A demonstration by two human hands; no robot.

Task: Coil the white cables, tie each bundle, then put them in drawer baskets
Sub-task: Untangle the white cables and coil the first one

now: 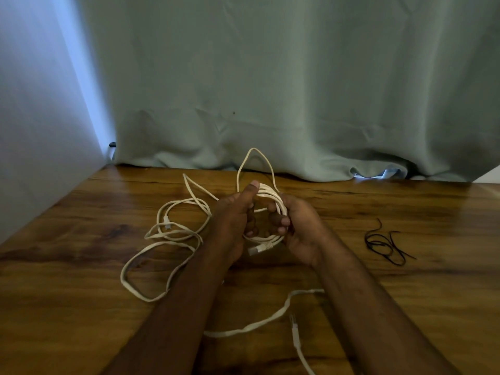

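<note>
Hands are sharing one coil [273, 201] above the desk [405, 293]: left hand [235, 220] is gripping its near side, thumb pressing on top, and right hand [295, 226] is curling fingers around the far side, likely keeping loops from springing apart. Loose cable [162, 239] is lying at left, black ties [384, 244] waiting at right

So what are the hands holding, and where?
A coiled white cable: the left hand grips the coil's left side, the right hand its right side.
</note>
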